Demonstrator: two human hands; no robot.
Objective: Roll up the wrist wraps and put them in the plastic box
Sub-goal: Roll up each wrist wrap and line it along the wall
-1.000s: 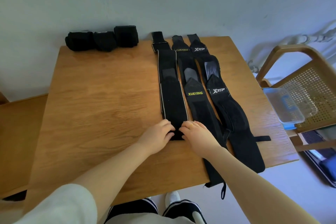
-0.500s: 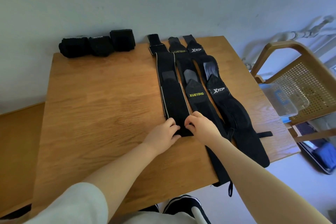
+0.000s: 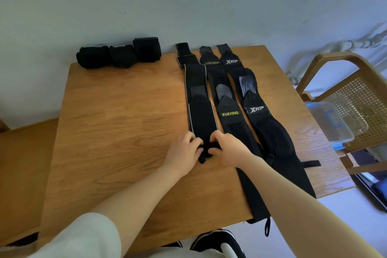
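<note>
Black elastic bunches under the left hand [image 3: 184, 148] and right hand [image 3: 227, 148], both pinching the near end of the white-edged wrist wrap [image 3: 199, 98], now curled into a first turn on the bench [image 3: 125, 121]. Rolling has begun; the plastic box [image 3: 330, 121] waits on the chair [image 3: 356, 94].

Centre of frame: my left hand [image 3: 184, 151] and right hand [image 3: 227, 148] pinch the rolled near end of the leftmost wrap [image 3: 199, 98]. Right of it: XUEYING wrap [image 3: 230, 115], XTEP wrap [image 3: 268, 128], flat on the table [image 3: 117, 128]. Upper left: three rolled wraps [image 3: 119, 54]. Right edge: plastic box [image 3: 330, 121] on a chair [image 3: 360, 100].
</note>
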